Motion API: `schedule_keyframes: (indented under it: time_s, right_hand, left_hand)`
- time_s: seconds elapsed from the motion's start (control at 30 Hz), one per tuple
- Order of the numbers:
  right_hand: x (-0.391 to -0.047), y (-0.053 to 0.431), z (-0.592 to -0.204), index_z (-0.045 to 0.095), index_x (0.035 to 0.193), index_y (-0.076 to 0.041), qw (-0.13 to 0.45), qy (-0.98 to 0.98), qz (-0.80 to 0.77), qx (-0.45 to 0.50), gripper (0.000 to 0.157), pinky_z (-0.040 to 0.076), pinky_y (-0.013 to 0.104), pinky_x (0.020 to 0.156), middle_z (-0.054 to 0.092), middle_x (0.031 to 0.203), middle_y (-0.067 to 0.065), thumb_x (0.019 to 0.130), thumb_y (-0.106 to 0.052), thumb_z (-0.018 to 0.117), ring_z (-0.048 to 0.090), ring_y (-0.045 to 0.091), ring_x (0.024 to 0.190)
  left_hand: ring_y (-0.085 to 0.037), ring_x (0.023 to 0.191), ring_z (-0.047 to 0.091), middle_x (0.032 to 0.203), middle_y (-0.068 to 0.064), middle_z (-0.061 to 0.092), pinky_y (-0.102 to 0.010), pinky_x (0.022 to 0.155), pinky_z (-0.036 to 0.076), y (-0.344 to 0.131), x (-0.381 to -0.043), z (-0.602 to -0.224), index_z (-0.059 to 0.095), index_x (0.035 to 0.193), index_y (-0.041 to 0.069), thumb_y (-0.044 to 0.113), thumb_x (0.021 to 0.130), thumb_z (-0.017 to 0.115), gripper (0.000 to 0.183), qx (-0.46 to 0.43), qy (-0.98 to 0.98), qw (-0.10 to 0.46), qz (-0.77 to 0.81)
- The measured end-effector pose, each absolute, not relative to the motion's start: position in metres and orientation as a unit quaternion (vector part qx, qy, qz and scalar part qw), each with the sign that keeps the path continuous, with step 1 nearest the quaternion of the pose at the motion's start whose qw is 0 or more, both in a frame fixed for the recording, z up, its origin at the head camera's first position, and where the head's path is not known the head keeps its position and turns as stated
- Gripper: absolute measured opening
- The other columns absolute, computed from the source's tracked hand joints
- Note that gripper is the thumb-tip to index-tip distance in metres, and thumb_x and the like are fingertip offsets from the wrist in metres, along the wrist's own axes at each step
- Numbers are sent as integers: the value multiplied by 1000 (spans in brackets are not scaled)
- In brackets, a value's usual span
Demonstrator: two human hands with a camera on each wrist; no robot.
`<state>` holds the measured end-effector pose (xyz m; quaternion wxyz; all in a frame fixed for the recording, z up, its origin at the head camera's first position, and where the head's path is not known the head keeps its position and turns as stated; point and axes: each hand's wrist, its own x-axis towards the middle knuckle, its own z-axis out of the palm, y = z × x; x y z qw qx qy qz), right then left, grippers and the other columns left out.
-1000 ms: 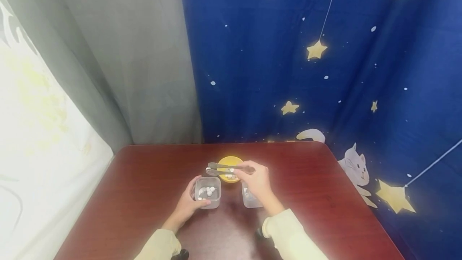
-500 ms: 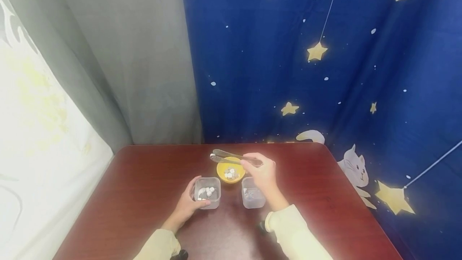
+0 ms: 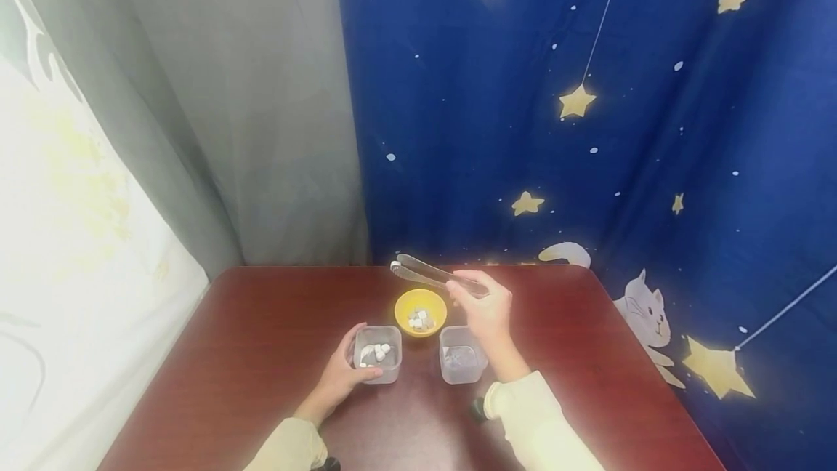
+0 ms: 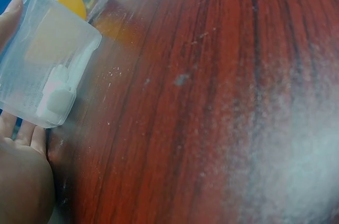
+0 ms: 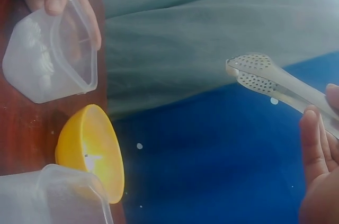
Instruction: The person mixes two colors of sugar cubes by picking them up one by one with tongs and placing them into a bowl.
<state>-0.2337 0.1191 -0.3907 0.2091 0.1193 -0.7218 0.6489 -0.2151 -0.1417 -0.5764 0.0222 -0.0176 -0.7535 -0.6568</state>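
Observation:
My left hand (image 3: 340, 373) grips the side of a clear plastic container (image 3: 390, 376), with its thumb at the near rim. Several small white pieces (image 3: 379, 351) lie inside. My right hand (image 3: 492, 309) holds metal tongs (image 3: 428, 273) above and beyond a yellow bowl (image 3: 402, 308). In the right wrist view the tongs' perforated tips nearly meet, a small whitish piece (image 5: 232, 69) between them. White and greyish pieces (image 3: 421, 320) sit in the bowl. A second clear container (image 3: 463, 376) stands to the right, partly behind my right hand; a bit of white shows at its left side.
Everything stands on a dark red wood-grain table (image 3: 261, 325). Its far edge meets a grey curtain (image 3: 275, 129) and a blue star-patterned curtain (image 3: 451, 129). A bright white curtain (image 3: 85, 238) hangs on the left.
My right hand has lifted the tongs up and away from over the bowl, slightly to the right, uncovering the bowl and more of the right container. My left hand stays on its container.

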Motion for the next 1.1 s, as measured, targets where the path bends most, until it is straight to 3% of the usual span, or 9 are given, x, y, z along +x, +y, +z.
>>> schedule_keyframes:
  time_s: [0.17, 0.43, 0.67, 0.93, 1.1]
  right_hand:
    - [-243, 124, -401, 72, 101, 6, 224, -714, 655, 106, 24, 56, 47, 59, 71, 85, 22, 79, -2, 79, 67, 42, 66]
    - [-257, 132, -422, 74, 100, -1, 242, -703, 662, 92, 25, 56, 46, 59, 72, 84, 16, 78, -9, 82, 69, 22, 61]
    - [-255, 133, -431, 74, 99, -2, 242, -714, 650, 96, 25, 57, 36, 57, 73, 83, 12, 78, -11, 82, 68, 40, 67]
    - [-252, 128, -445, 74, 98, -4, 201, -726, 652, 89, 24, 57, 37, 58, 74, 83, 7, 78, -14, 83, 69, 36, 66]
    - [-252, 121, -452, 75, 97, -6, 187, -741, 640, 84, 24, 57, 34, 60, 74, 85, 7, 76, -15, 84, 71, 23, 69]
  left_hand:
    - [-31, 122, 48, 137, -13, 50, -45, 101, 39, -141, -215, -577, 37, 148, 15, 9, 64, 90, 99, -19, -756, 23, -654]
    - [-29, 122, 48, 138, -11, 51, -44, 101, 37, -142, -215, -578, 38, 147, 19, 8, 63, 91, 100, -6, -759, 22, -650]
    - [-31, 122, 49, 138, -12, 51, -42, 99, 41, -142, -216, -580, 38, 147, 16, 4, 62, 90, 101, -10, -750, 22, -661]
    - [-32, 120, 49, 136, -13, 51, -42, 98, 42, -142, -217, -579, 39, 146, 18, 4, 64, 89, 98, -17, -744, 22, -667]
    - [-33, 119, 49, 136, -13, 52, -44, 96, 43, -142, -219, -579, 38, 147, 17, 3, 63, 89, 99, -18, -741, 21, -671]
